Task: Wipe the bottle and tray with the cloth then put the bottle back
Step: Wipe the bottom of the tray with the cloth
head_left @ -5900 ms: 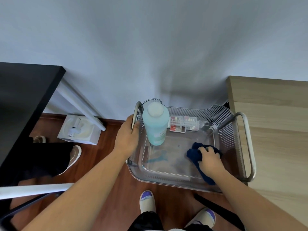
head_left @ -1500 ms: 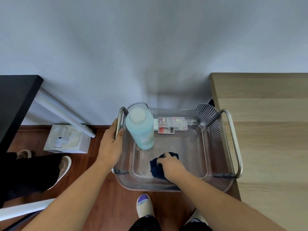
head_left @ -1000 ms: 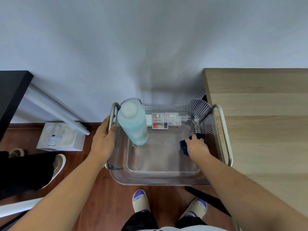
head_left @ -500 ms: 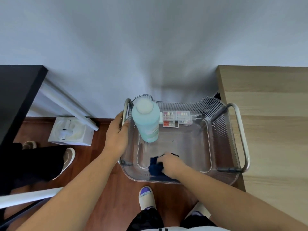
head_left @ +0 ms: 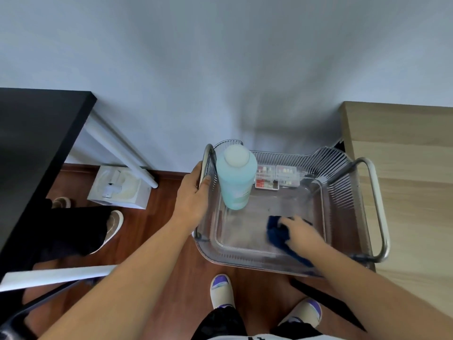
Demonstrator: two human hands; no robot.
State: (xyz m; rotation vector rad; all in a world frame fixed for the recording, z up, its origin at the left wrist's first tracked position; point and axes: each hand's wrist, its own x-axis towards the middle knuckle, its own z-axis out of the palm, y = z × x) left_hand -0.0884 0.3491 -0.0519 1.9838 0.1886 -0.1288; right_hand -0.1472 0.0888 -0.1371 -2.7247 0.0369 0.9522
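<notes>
A clear ribbed tray (head_left: 340, 190) with metal handles sits in front of me. A tall pale-blue bottle (head_left: 235, 182) with a white cap stands upright in its back left corner. My left hand (head_left: 193, 195) grips the tray's left metal handle. My right hand (head_left: 300, 231) holds a dark blue cloth (head_left: 277, 234) pressed onto the tray floor, right of centre near the front. Part of the cloth is hidden under my hand.
A small clear box with coloured pieces (head_left: 277, 177) lies at the tray's back wall. A wooden surface (head_left: 411, 192) borders the tray on the right. A black table (head_left: 31, 148) and a white box (head_left: 120, 187) are left. Another person's legs and shoes (head_left: 112, 222) are on the floor.
My right hand slid the cloth across the tray floor from the front left to the right of centre. My left hand stayed on the handle and the bottle did not move.
</notes>
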